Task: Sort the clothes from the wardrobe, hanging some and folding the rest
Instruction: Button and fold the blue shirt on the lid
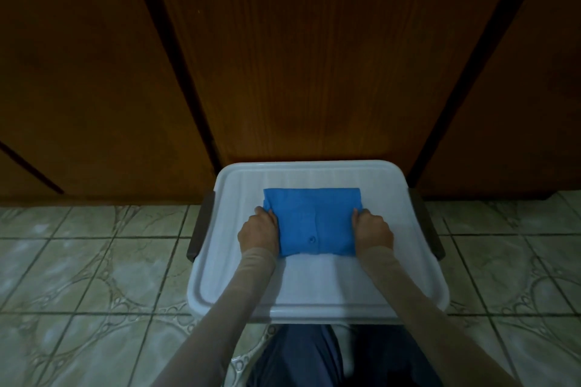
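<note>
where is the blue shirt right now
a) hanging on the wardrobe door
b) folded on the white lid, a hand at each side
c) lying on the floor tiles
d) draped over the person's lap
b: the folded blue shirt lies on the white lid, with the left hand and right hand gripping its side edges.

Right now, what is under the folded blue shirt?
The folded blue shirt lies on a white plastic lid, gripped at its sides by the left hand and right hand. Whatever the lid rests on, apart from dark handles, is covered.
</note>
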